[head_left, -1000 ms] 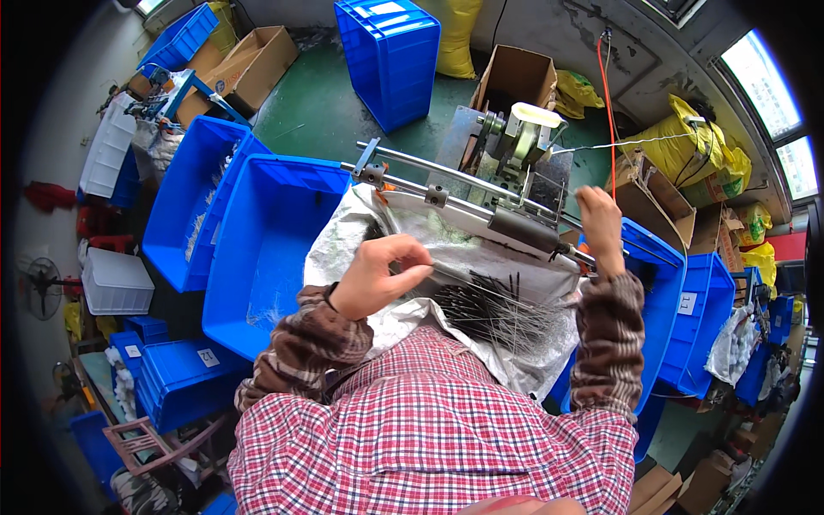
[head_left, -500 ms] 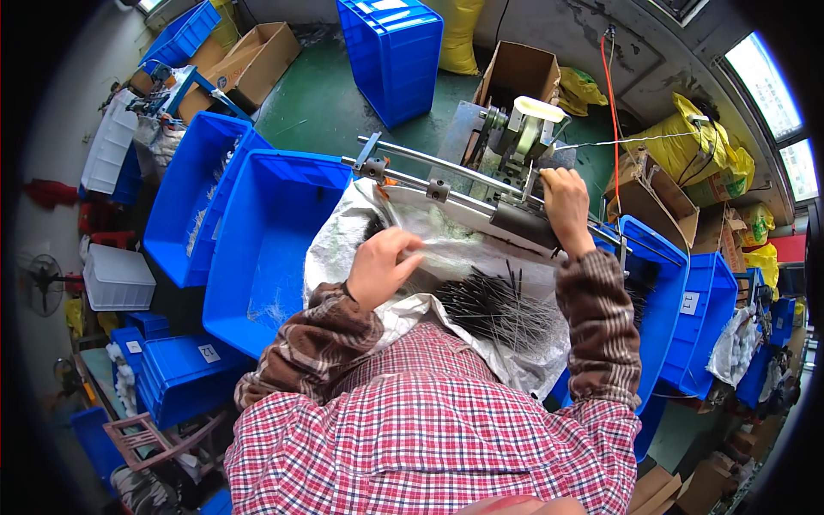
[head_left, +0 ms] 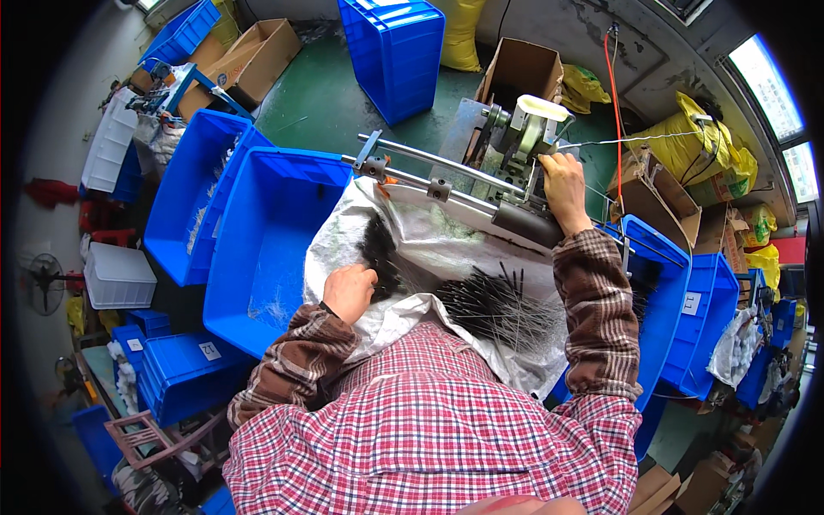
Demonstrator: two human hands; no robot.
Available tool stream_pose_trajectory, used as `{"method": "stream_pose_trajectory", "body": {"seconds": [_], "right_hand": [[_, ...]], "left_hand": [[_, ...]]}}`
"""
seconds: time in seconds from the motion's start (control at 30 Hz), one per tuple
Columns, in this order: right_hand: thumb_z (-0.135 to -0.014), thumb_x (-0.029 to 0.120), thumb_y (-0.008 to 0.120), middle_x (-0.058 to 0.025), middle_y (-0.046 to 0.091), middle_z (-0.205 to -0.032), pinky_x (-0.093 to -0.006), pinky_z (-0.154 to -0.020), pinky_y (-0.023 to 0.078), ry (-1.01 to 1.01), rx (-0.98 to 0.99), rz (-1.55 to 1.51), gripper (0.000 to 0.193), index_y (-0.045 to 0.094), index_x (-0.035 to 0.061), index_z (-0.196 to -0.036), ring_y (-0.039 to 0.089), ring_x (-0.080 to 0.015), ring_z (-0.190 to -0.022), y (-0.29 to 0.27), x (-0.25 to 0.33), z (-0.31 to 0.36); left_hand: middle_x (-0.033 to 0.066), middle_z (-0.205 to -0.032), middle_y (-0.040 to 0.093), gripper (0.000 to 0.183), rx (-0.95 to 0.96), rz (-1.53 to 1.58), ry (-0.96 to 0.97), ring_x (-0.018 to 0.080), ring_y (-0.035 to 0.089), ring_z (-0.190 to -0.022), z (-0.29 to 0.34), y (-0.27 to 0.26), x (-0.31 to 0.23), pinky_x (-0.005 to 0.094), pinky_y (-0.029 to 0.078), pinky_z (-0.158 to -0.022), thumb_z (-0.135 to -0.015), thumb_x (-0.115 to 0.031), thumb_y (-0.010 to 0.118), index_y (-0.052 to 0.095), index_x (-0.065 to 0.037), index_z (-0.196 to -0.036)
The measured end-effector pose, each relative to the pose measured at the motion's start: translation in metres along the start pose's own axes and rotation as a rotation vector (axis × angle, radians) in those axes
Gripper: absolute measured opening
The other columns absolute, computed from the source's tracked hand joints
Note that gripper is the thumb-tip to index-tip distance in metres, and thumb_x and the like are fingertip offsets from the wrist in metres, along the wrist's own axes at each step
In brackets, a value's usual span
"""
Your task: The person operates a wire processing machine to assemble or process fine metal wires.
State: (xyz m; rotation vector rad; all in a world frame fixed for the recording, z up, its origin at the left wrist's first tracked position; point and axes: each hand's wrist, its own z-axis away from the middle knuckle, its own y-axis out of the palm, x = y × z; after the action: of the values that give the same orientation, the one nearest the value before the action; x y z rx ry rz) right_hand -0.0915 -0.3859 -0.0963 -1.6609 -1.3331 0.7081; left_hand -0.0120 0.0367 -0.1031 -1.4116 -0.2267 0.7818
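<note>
My left hand (head_left: 349,292) is closed, fingers curled, beside a dark pile of thin black-bristled pieces (head_left: 378,256) on a white woven sheet (head_left: 330,245) across my lap. Whatever its fingertips may hold is hidden. My right hand (head_left: 564,190) reaches up to a small bench machine (head_left: 525,137), thumb and fingers pinched together at its near side; what lies between them is too small to name. Two metal rods (head_left: 459,165) run left from the machine. A loose bundle of thin wire brushes with black ends (head_left: 498,307) lies on the sheet between my arms.
An open blue bin (head_left: 270,223) stands left of the sheet, with another blue bin (head_left: 184,215) beyond it. A blue bin (head_left: 657,232) sits at my right. Behind the machine are a cardboard box (head_left: 521,73) and yellow sacks (head_left: 687,142). A red cable (head_left: 615,112) hangs down.
My left hand has moved left and toward me, from over the middle of the sheet to beside the dark pile, which now shows more. My right hand stays at the machine.
</note>
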Motion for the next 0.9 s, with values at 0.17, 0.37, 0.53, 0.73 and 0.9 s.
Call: {"method": "stream_pose_trajectory", "body": {"seconds": [0.17, 0.37, 0.53, 0.73, 0.9], "right_hand": [[-0.083, 0.010, 0.061, -0.0056, 0.062, -0.090, -0.0365, -0.082, 0.041, 0.005, -0.074, -0.125, 0.022, 0.067, 0.0067, -0.104, 0.056, -0.0236, -0.089, -0.009, -0.007, 0.014], [-0.075, 0.039, 0.074, -0.0067, 0.059, -0.101, -0.0399, -0.083, 0.037, 0.223, 0.061, 0.227, 0.053, 0.062, 0.0032, -0.112, 0.051, -0.0246, -0.098, -0.039, 0.012, 0.041], [-0.075, 0.038, 0.074, -0.0065, 0.057, -0.095, -0.0398, -0.080, 0.037, 0.253, 0.035, 0.210, 0.049, 0.063, 0.0042, -0.109, 0.051, -0.0246, -0.094, -0.024, 0.028, 0.030], [-0.077, 0.029, 0.071, -0.0072, 0.055, -0.094, -0.0399, -0.078, 0.037, 0.175, 0.030, 0.095, 0.039, 0.061, 0.0053, -0.106, 0.051, -0.0248, -0.093, -0.012, 0.058, 0.006], [-0.078, 0.032, 0.071, -0.0072, 0.056, -0.095, -0.0408, -0.078, 0.039, 0.201, 0.074, 0.121, 0.042, 0.062, 0.0059, -0.110, 0.052, -0.0254, -0.093, -0.027, 0.032, 0.024]], "left_hand": [[0.0107, -0.079, 0.065, 0.010, 0.007, 0.019, -0.005, 0.0298, 0.063, -0.081, -0.001, 0.003, 0.000, 0.0425, 0.048, -0.075, -0.074, -0.012, 0.067, 0.066, -0.009, -0.083], [0.0123, -0.081, 0.066, 0.012, 0.042, 0.039, -0.001, 0.0309, 0.064, -0.079, 0.011, -0.004, -0.003, 0.0433, 0.048, -0.072, -0.074, -0.008, 0.064, 0.063, -0.007, -0.086], [0.0128, -0.076, 0.065, 0.008, 0.022, 0.032, -0.009, 0.0323, 0.064, -0.074, 0.011, 0.006, 0.000, 0.0435, 0.049, -0.069, -0.077, -0.007, 0.060, 0.061, -0.007, -0.084], [0.0138, -0.073, 0.063, 0.007, -0.141, 0.189, 0.069, 0.0335, 0.063, -0.073, 0.009, -0.027, -0.010, 0.0434, 0.049, -0.069, -0.078, -0.003, 0.057, 0.059, -0.005, -0.084], [0.0140, -0.072, 0.061, 0.008, -0.056, 0.249, 0.108, 0.0340, 0.060, -0.072, 0.022, -0.120, -0.030, 0.0425, 0.046, -0.068, -0.078, -0.003, 0.060, 0.057, -0.005, -0.085]]}}
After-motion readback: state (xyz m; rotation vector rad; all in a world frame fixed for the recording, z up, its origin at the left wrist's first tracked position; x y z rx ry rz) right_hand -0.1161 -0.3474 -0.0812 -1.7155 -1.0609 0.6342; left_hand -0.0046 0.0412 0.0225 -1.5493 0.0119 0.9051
